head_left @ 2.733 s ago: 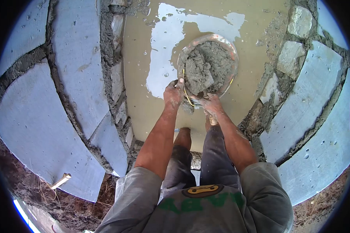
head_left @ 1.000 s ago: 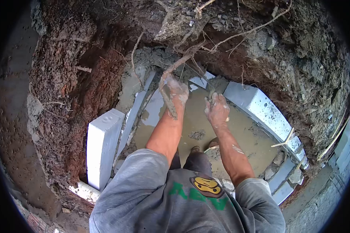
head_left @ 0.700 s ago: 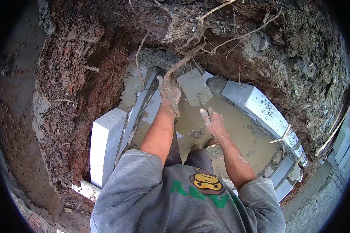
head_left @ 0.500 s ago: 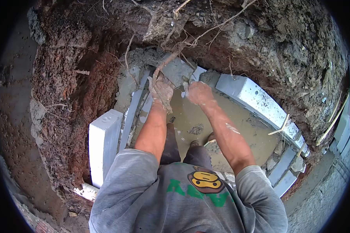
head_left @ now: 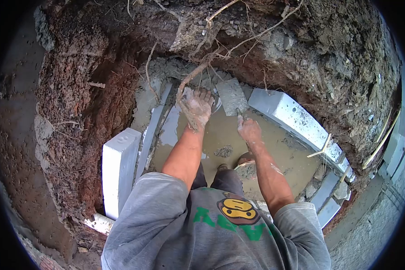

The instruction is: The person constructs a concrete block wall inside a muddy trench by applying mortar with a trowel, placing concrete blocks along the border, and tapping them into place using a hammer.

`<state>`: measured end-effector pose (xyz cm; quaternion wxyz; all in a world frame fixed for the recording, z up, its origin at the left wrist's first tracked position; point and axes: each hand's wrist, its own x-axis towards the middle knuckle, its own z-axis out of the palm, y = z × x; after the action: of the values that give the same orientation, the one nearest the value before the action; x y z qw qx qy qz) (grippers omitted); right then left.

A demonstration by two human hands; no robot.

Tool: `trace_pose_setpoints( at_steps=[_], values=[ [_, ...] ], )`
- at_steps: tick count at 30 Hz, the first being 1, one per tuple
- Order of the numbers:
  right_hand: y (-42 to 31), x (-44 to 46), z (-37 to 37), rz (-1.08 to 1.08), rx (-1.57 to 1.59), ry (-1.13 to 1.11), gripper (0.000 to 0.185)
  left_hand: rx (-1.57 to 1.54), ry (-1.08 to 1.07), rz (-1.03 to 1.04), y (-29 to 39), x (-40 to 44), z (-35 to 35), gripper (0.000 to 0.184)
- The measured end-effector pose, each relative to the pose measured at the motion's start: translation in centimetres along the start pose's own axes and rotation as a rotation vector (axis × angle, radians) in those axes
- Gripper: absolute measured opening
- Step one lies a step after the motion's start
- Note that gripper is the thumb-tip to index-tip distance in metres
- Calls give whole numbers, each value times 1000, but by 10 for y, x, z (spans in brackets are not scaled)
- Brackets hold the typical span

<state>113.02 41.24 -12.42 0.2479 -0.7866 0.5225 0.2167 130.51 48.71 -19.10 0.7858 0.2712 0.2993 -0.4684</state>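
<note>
My right hand (head_left: 249, 131) is closed around the handle of a trowel (head_left: 232, 96). The trowel's flat blade is coated with grey mortar and points away from me, beside the near end of a white block (head_left: 297, 114). My left hand (head_left: 199, 107) is muddy and lies with its fingers stretched forward at the mortar-covered edge of the pit. White surface shows on either side of it, but what lies under the palm is hidden. A thick root (head_left: 186, 81) hangs down just over my left wrist.
Muddy water (head_left: 274, 153) fills the pit around my legs. At my feet sits a round bucket (head_left: 247, 168) with mortar in it. Another white block (head_left: 121, 166) stands at the left. Rough soil walls (head_left: 72, 148) and thin roots surround the pit.
The trowel in my right hand has swung right and toward me, away from my left hand. My left hand has shifted slightly right, its fingers now stretched flat.
</note>
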Motion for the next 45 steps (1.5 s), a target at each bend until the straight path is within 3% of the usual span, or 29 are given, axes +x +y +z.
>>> trace_pose_setpoints(
  at_steps=[8,12,15,19,21,25,31,33,35,37,41,43,45],
  values=[
    [-18,-4,8,-107,26,46,48,12,46,-60,-7,2,-1,93],
    [-9,-1,16,-12,29,42,45,25,74,-86,-5,4,6,91],
    [5,-39,14,-12,64,31,43,107,55,-78,-6,4,2,95],
    [45,-98,34,-30,98,12,41,245,89,-60,-16,2,-14,87],
    [83,-136,51,94,200,-67,41,357,166,-35,-27,-11,-20,81],
    [159,-183,93,306,245,-126,51,853,209,-245,-53,-35,-33,56],
    [248,-258,181,755,304,-195,61,1365,60,-384,-125,-65,-34,38],
    [261,-294,212,857,580,-146,60,1631,-71,-438,-157,-66,-31,38],
    [285,-318,349,962,437,19,43,1896,-205,-547,-184,-71,-22,38],
    [270,-347,265,1200,877,-125,40,1964,-248,-655,-220,-78,-16,36],
    [293,-346,298,1215,838,-210,33,2205,-415,-814,-279,-79,-33,35],
    [314,-330,351,1140,771,-246,32,2311,-447,-775,-312,-99,-39,37],
    [337,-304,372,1256,834,-231,31,2409,-433,-775,-339,-103,-63,39]
  ],
)
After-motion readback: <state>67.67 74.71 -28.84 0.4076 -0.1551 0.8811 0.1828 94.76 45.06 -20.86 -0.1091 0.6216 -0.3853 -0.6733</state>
